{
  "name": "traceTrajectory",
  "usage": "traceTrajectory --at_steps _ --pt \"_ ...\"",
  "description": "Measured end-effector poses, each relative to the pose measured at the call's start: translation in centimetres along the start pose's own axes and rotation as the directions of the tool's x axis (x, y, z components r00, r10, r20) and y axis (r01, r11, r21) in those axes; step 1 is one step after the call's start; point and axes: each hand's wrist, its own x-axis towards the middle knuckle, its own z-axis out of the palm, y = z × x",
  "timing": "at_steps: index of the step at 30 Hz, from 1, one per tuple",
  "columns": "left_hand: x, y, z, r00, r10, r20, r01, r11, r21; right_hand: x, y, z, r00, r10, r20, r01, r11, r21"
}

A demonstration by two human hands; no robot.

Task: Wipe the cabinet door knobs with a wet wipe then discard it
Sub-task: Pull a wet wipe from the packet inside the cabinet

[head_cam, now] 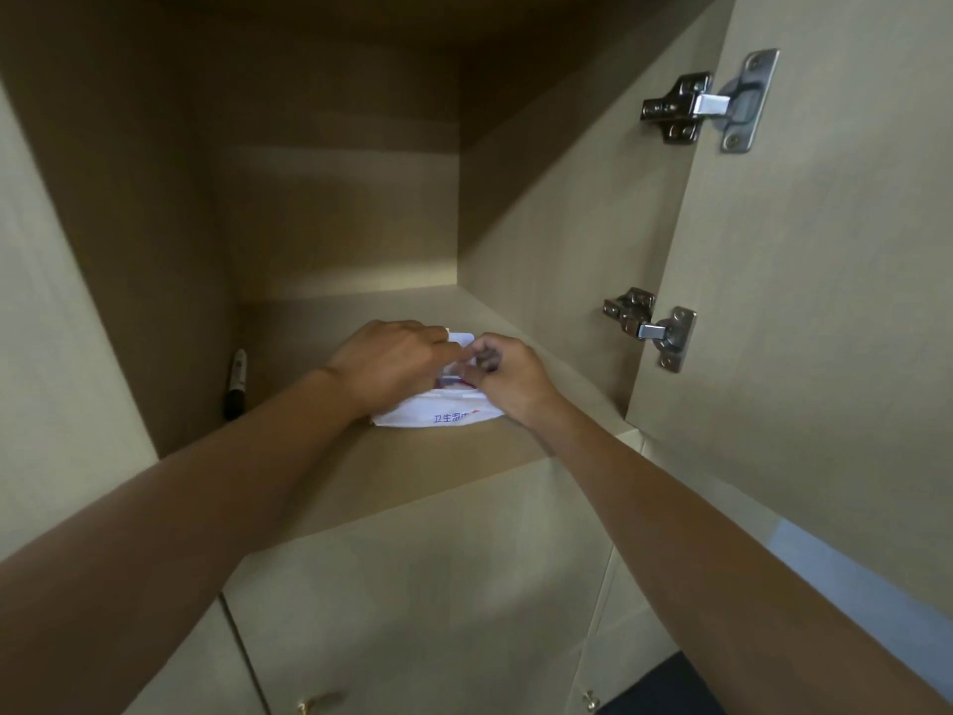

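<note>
A white wet wipe pack with blue print lies on the shelf of an open upper cabinet. My left hand lies over the pack's left part, fingers at its raised white flap. My right hand pinches at the pack's opening in the middle, fingers curled; whether a wipe is between them is hidden. Two small brass knobs show on the lower cabinet doors at the bottom edge.
A black marker lies in the shelf's left rear corner. The open cabinet door stands at the right on two metal hinges. Closed lower doors are below the shelf.
</note>
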Motion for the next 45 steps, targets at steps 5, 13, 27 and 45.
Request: traceTrajectory --at_steps 5,13,27,45 --pt "-1.3 -0.4 -0.1 0.988 -0.155 -0.005 0.155 0.987 -0.035 0.0 -0.1 0.1 1.000 0.003 -0.011 -0.003 1.000 0.031" --pt "-3.3 0.1 2.4 0.908 -0.410 -0.088 0.359 0.869 -0.341 -0.3 -0.5 -0.1 1.000 0.006 -0.017 -0.005 1.000 0.024" --pt "-4.6 1.1 3.1 0.840 -0.516 -0.169 0.369 0.771 -0.520 -1.5 -1.3 -0.3 0.914 -0.394 -0.097 0.318 0.844 -0.433" --pt "-4.2 1.0 3.9 0.831 -0.534 -0.155 0.371 0.739 -0.562 -2.0 -2.8 0.4 0.801 -0.538 0.263 0.561 0.519 -0.645"
